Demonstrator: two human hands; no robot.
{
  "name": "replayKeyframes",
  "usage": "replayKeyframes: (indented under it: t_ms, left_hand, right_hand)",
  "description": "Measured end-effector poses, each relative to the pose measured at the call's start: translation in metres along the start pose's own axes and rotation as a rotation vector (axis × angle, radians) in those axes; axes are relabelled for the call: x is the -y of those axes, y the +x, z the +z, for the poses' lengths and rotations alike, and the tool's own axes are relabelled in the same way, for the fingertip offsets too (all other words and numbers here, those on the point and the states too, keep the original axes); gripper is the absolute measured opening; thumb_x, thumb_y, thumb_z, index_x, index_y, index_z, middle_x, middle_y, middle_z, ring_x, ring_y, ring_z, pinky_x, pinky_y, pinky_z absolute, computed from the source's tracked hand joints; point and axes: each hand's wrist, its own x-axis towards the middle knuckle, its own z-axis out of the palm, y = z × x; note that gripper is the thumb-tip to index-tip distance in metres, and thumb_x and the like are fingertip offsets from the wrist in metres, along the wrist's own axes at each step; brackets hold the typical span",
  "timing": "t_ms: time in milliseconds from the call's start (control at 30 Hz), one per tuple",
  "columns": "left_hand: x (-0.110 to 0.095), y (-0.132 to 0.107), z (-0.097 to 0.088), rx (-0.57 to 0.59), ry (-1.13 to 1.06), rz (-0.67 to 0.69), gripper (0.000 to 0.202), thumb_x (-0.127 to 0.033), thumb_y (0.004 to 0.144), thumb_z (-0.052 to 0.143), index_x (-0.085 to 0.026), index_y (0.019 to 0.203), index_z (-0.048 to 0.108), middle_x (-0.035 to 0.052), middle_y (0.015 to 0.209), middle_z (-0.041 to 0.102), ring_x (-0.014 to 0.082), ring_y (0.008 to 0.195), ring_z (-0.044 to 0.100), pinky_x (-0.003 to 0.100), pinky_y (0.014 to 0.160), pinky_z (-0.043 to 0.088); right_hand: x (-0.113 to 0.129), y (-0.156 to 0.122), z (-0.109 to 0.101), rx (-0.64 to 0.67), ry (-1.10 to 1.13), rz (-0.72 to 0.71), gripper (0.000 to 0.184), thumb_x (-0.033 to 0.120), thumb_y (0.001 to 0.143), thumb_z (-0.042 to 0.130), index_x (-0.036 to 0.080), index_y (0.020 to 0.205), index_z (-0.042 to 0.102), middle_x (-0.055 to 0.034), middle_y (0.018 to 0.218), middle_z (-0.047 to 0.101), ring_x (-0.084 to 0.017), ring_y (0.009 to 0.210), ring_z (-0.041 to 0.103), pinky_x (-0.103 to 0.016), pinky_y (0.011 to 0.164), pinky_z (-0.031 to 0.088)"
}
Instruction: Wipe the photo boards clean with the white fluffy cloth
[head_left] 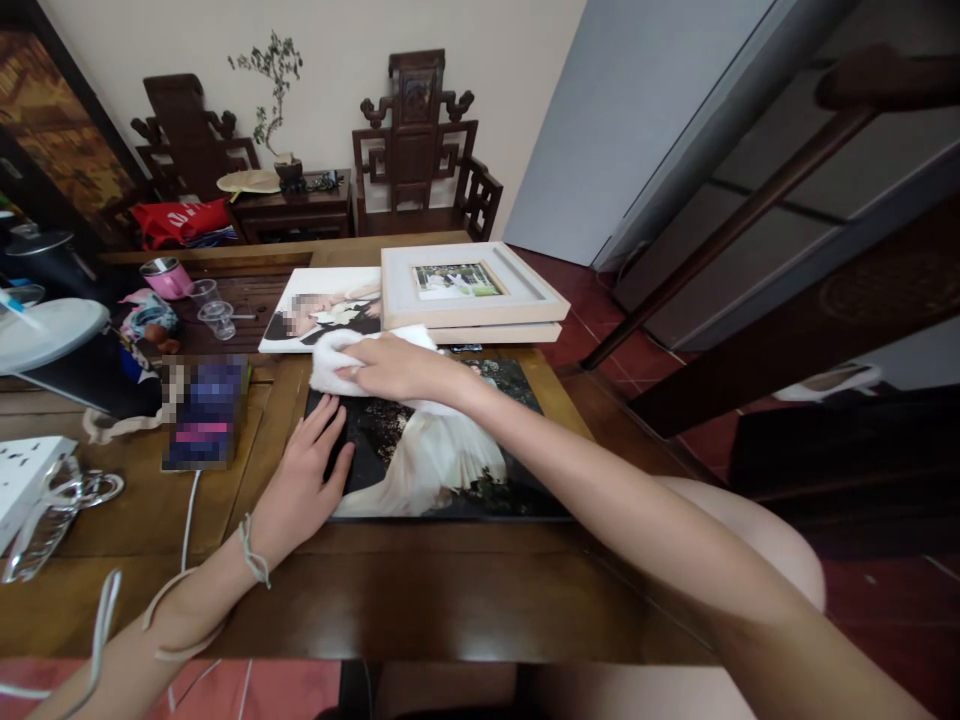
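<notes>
A large dark photo print point(442, 470) lies flat on the wooden table point(390, 600). My left hand point(304, 480) rests flat on the print's left edge, fingers spread. My right hand point(401, 368) presses a white cloth point(330, 365) onto the print's upper left corner, fingers closed over the cloth. Behind the print lie another photo panel point(330, 305) and a pale framed picture point(469, 285) stacked on a second frame.
A blurred box point(204, 410) stands left of the print. A pink cup point(166, 277), clear plastic cups point(214, 315), a white power strip point(30, 475) and cables sit on the left. Carved wooden chairs point(420, 150) stand at the back wall. My knee point(750, 540) is at the right.
</notes>
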Motion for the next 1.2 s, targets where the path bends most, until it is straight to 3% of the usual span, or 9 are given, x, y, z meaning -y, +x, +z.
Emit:
replayKeyframes:
  t_ms: [167, 300, 467, 567, 700, 833, 1000, 1100, 1200]
  left_hand:
    - [-0.001, 0.0, -0.001, 0.014, -0.004, -0.005, 0.045, -0.029, 0.096, 0.039, -0.012, 0.136, 0.047, 0.0163, 0.149, 0.039, 0.0256, 0.142, 0.029, 0.05, 0.115, 0.027]
    - [-0.001, 0.001, -0.002, 0.01, -0.002, -0.006, 0.046, -0.031, 0.096, 0.04, -0.01, 0.136, 0.047, 0.0168, 0.149, 0.04, 0.026, 0.142, 0.029, 0.049, 0.115, 0.027]
    - [0.0, 0.002, -0.002, -0.005, -0.01, -0.009, 0.045, -0.033, 0.095, 0.042, -0.012, 0.135, 0.049, 0.0145, 0.149, 0.041, 0.0264, 0.141, 0.032, 0.049, 0.115, 0.028]
    - [-0.001, 0.004, -0.003, -0.004, -0.007, -0.015, 0.045, -0.034, 0.095, 0.043, -0.013, 0.134, 0.051, 0.014, 0.148, 0.042, 0.0266, 0.14, 0.033, 0.049, 0.115, 0.028]
    - [-0.002, 0.005, -0.004, -0.008, -0.001, -0.007, 0.046, -0.035, 0.095, 0.043, -0.01, 0.133, 0.052, 0.0153, 0.148, 0.042, 0.0266, 0.14, 0.033, 0.047, 0.116, 0.029]
    - [-0.001, 0.005, -0.004, -0.009, 0.002, 0.002, 0.045, -0.034, 0.095, 0.043, -0.01, 0.133, 0.052, 0.015, 0.148, 0.042, 0.0257, 0.14, 0.034, 0.046, 0.116, 0.029]
    - [-0.001, 0.003, -0.004, -0.018, -0.001, 0.017, 0.045, -0.033, 0.095, 0.043, -0.01, 0.133, 0.052, 0.0151, 0.147, 0.042, 0.0253, 0.14, 0.034, 0.045, 0.116, 0.029]
    - [-0.001, 0.003, -0.005, -0.023, -0.003, 0.017, 0.045, -0.033, 0.095, 0.044, -0.009, 0.133, 0.051, 0.0157, 0.147, 0.043, 0.0253, 0.14, 0.035, 0.045, 0.116, 0.03]
    - [-0.001, 0.004, -0.006, -0.022, 0.005, 0.01, 0.044, -0.032, 0.095, 0.044, -0.012, 0.133, 0.051, 0.0142, 0.147, 0.043, 0.0253, 0.139, 0.035, 0.046, 0.115, 0.031]
  right_hand:
    - [-0.049, -0.054, -0.009, -0.058, 0.007, 0.145, 0.032, 0.032, 0.094, 0.039, 0.016, 0.109, 0.063, -0.0141, 0.112, 0.067, -0.03, 0.104, 0.058, -0.036, 0.086, 0.041]
    - [-0.073, -0.093, -0.015, -0.075, -0.015, 0.248, 0.023, 0.018, 0.089, 0.039, 0.017, 0.097, 0.061, -0.0074, 0.083, 0.067, -0.024, 0.081, 0.06, -0.032, 0.075, 0.043]
    - [-0.051, -0.151, 0.004, -0.083, -0.095, 0.214, 0.028, 0.007, 0.08, 0.037, 0.019, 0.092, 0.059, -0.0038, 0.07, 0.059, -0.022, 0.07, 0.058, -0.032, 0.067, 0.044]
    - [-0.023, -0.199, 0.023, -0.023, -0.055, 0.238, 0.035, 0.008, 0.078, 0.04, 0.025, 0.098, 0.062, -0.0077, 0.093, 0.067, -0.027, 0.086, 0.063, -0.038, 0.074, 0.047]
    - [-0.007, -0.242, 0.032, 0.018, 0.023, 0.211, 0.04, 0.016, 0.079, 0.048, 0.038, 0.109, 0.063, -0.0036, 0.118, 0.065, -0.029, 0.108, 0.06, -0.042, 0.083, 0.049]
    - [-0.025, -0.216, 0.011, 0.055, 0.066, 0.273, 0.045, 0.016, 0.08, 0.043, 0.035, 0.114, 0.064, -0.0076, 0.091, 0.069, -0.026, 0.085, 0.065, -0.039, 0.075, 0.05]
    - [-0.063, -0.139, -0.02, -0.017, -0.003, 0.253, 0.04, 0.013, 0.082, 0.041, 0.019, 0.114, 0.063, -0.0094, 0.1, 0.069, -0.028, 0.098, 0.062, -0.039, 0.085, 0.047]
    - [-0.07, -0.113, -0.012, -0.062, -0.05, 0.22, 0.032, 0.009, 0.084, 0.039, 0.015, 0.103, 0.063, -0.0095, 0.089, 0.069, -0.027, 0.089, 0.065, -0.04, 0.082, 0.048]
    - [-0.056, -0.115, 0.019, -0.157, -0.142, 0.221, 0.034, 0.004, 0.083, 0.037, 0.01, 0.107, 0.062, -0.0168, 0.103, 0.068, -0.035, 0.114, 0.057, -0.055, 0.096, 0.04]
